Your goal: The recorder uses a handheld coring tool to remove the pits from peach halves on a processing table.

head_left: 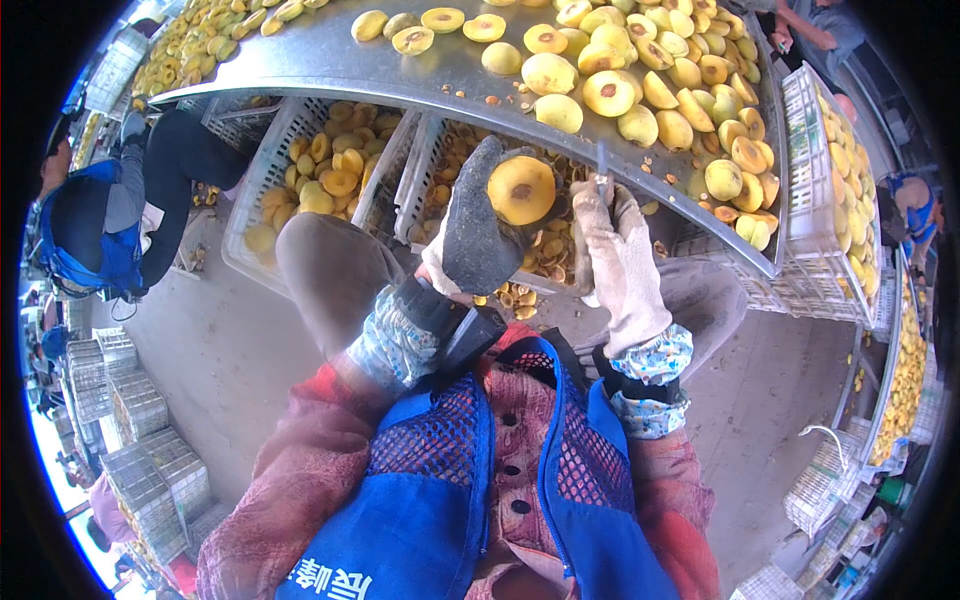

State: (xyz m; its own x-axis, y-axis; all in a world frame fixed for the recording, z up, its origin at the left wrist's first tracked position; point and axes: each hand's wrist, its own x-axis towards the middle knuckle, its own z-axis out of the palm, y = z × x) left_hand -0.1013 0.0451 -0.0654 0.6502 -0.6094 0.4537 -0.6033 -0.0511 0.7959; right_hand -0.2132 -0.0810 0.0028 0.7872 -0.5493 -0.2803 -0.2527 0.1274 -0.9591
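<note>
My left hand (478, 235), in a dark grey-coated glove, is closed around a yellow peach half (522, 190) whose cut face with a brown centre points up. In a pale cloth glove, my right hand (622, 265) grips a small knife (602, 160), its short blade sticking up past the fingers, apart from the fruit. Both hands are at the near edge of a metal table (440, 75). Below them, a crate (412, 190) holds brownish fruit pieces. On the table lie many peach halves (608, 92), some cut side up.
A white crate of peaches (232, 245) stands under the table at left; another full crate (812, 180) is at right. My knees (325, 280) flank the work spot. A co-worker in a blue vest (75, 240) sits at left. Stacked crates (150, 480) stand on the floor.
</note>
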